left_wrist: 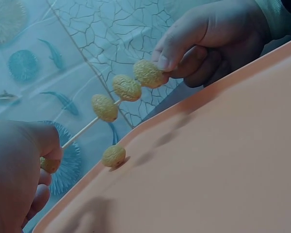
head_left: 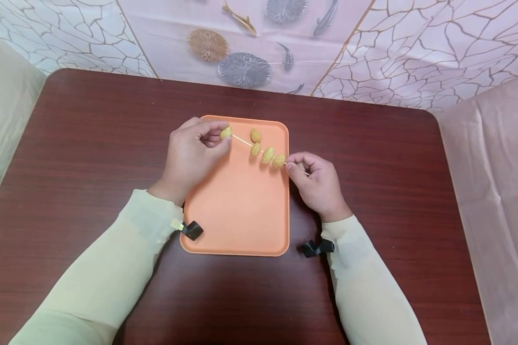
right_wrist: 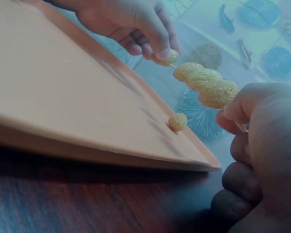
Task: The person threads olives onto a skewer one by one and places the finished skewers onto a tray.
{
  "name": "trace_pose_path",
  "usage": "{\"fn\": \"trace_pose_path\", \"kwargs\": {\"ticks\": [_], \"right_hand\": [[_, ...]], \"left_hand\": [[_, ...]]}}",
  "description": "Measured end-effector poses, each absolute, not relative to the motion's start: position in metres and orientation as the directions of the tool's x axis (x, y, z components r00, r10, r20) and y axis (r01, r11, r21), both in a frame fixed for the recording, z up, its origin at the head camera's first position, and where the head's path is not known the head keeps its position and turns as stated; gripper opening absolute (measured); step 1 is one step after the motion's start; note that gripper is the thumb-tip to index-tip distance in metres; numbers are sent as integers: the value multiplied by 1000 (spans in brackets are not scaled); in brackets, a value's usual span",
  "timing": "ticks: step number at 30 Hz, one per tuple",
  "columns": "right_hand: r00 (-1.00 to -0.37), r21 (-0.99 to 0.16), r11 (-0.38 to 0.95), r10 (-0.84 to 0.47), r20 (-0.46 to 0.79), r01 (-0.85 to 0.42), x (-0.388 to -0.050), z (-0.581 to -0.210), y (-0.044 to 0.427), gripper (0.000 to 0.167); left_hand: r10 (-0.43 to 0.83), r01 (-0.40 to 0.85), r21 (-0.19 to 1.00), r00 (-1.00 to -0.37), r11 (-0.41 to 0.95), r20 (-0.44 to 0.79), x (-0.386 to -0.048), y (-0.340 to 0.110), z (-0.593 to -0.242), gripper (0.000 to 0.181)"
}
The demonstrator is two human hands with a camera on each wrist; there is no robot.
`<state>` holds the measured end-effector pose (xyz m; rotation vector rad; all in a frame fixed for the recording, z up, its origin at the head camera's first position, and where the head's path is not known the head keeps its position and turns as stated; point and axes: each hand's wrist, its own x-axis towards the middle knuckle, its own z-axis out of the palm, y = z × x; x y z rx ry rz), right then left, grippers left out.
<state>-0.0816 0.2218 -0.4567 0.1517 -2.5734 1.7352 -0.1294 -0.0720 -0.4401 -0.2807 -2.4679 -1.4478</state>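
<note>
My left hand (head_left: 194,153) pinches a small yellow wrinkled fruit (head_left: 226,132) between thumb and fingers, above the tray's far left part. A thin wooden skewer (head_left: 242,140) meets this fruit; how deep it goes in is hidden. Three similar fruits (left_wrist: 127,88) sit threaded close to the skewer's other end. My right hand (head_left: 317,182) pinches the skewer just behind them, at the tray's right edge, and its end sticks out past the fingers. One loose yellow fruit (right_wrist: 177,122) lies on the orange tray (head_left: 237,211), below the skewer.
The tray has a low raised rim and lies on a dark reddish-brown wooden table (head_left: 384,201). Patterned cloth (head_left: 250,43) hangs behind the table, with plain cloth (head_left: 496,182) on the right side. A black strap (head_left: 317,247) hangs at my right wrist.
</note>
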Motion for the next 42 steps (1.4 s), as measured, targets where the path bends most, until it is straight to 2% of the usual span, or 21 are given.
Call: {"fn": "trace_pose_path", "kwargs": {"ticks": [12,20,42], "right_hand": [[-994,-922,373,-64,91,-109,-80,-458,222,14],[-995,-925,366,-67,79,-98,-79,-456,223,15],[-994,-923,374,-81,69,-95,-80,-456,219,13]], "left_hand": [[76,387,800,-914,459,399,-126,-61,-442,20],[116,413,790,-906,453,407,-123,-55,-441,22],[150,415,787,-908,456,392,-117,-52,-442,24]]}}
